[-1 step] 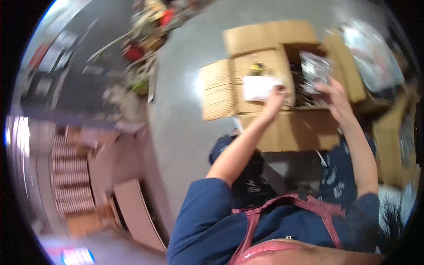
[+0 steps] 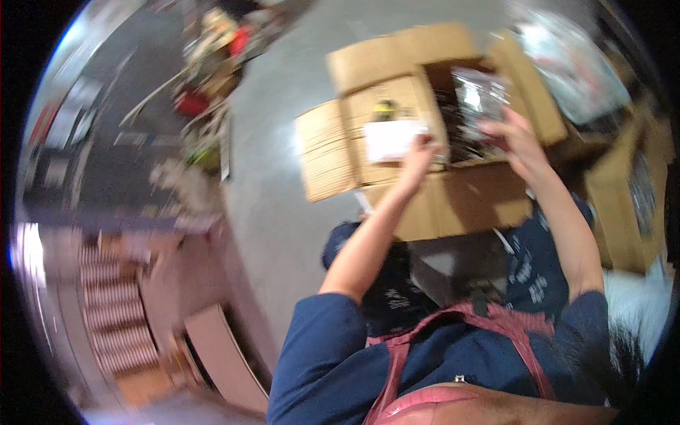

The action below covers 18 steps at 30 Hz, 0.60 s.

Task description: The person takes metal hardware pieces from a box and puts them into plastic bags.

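My left hand (image 2: 423,152) is closed at the right edge of a white sheet (image 2: 389,141), which lies over a flap of an open cardboard box (image 2: 460,205). A small yellow and black object (image 2: 384,110) rests on the flap just beyond the sheet; its kind is too blurred to tell. My right hand (image 2: 523,147) grips the near end of a clear plastic bag (image 2: 482,97) and holds it over the box opening. What the bag contains cannot be made out. Dark items show inside the box, partly hidden under the bag.
A large translucent plastic bag (image 2: 577,71) stands right of the box, with another opened carton (image 2: 616,191) nearer me. Mixed clutter (image 2: 205,92) sits on the floor at the far left. Stacked striped goods (image 2: 117,304) and a flat brown panel (image 2: 223,347) are at the lower left.
The whole scene has shifted left and slightly up in the picture as my head turned. Both hands keep about the same place over the box and the same grip.
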Each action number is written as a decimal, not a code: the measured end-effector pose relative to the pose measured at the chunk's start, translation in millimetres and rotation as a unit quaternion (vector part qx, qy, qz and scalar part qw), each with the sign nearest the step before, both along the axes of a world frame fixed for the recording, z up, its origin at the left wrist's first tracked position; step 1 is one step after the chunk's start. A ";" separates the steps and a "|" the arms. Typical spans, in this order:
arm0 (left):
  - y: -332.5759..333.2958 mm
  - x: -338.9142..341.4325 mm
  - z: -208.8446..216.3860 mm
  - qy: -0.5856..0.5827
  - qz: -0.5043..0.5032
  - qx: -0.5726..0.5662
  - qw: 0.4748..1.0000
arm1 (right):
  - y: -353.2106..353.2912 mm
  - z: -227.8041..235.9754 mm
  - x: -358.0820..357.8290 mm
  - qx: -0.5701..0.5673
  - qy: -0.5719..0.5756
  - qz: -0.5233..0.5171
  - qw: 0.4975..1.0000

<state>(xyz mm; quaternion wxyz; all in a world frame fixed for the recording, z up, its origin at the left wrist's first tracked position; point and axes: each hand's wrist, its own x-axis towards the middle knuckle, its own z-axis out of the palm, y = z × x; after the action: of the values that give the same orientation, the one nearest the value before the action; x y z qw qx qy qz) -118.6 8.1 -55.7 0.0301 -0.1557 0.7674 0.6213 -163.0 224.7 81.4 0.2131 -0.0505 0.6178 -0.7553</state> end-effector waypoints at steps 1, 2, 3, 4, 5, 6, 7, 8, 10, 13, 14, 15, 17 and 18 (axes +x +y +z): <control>2.2 4.2 4.0 -0.002 -0.027 -0.019 0.999 | 6.4 -2.3 -4.7 -0.011 -0.016 -0.015 1.000; 0.5 8.9 1.2 0.002 -0.025 -0.008 1.000 | 7.1 -4.2 -9.6 -0.017 -0.018 -0.022 0.999; 4.6 8.6 -1.7 -0.005 -0.030 0.007 1.000 | 15.5 -17.1 -22.7 -0.019 -0.028 -0.026 0.999; 8.3 9.4 0.6 -0.032 -0.054 -0.021 0.998 | 17.9 -20.5 -25.0 -0.044 -0.042 -0.050 0.997; 11.2 10.6 5.5 -0.053 -0.073 -0.051 0.995 | 19.7 -17.8 -26.6 -0.072 -0.050 -0.068 0.994; 7.5 12.8 0.7 -0.038 -0.083 -0.091 0.992 | 21.3 -15.2 -29.7 -0.091 -0.058 -0.060 0.992; 5.8 14.8 -5.0 -0.022 -0.090 -0.130 0.987 | 24.5 -12.0 -31.0 -0.111 -0.065 -0.049 0.991; 11.4 15.3 -7.0 -0.027 -0.092 -0.152 0.984 | 30.8 -7.4 -28.2 -0.120 -0.081 -0.067 0.987; 20.8 14.0 -5.4 -0.028 -0.116 -0.199 0.973 | 46.0 -23.9 -38.6 -0.158 -0.097 -0.071 0.980; 32.0 15.3 9.4 -0.063 -0.149 -0.215 0.963 | 62.3 -26.7 -42.6 -0.185 -0.121 -0.079 0.972; 38.0 19.5 21.2 -0.052 -0.148 -0.242 0.957 | 62.9 -16.2 -39.5 -0.194 -0.108 -0.054 0.974; 35.3 17.8 18.6 -0.071 -0.163 -0.223 0.959 | 62.9 -20.8 -43.6 -0.207 -0.104 -0.042 0.972; 25.1 23.1 -7.4 0.135 -0.093 -0.383 0.909 | 57.0 -8.3 -43.7 -0.218 -0.128 0.004 0.967; 24.4 22.6 -4.3 0.033 -0.128 -0.268 0.954 | 61.5 -7.4 -43.5 -0.191 -0.146 0.033 0.970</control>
<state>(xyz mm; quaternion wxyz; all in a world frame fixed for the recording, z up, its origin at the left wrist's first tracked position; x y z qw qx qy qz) -96.0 32.5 -60.0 0.0415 -0.0377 0.9197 0.3885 -206.6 286.1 74.1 0.3124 0.0001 0.4218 -0.8512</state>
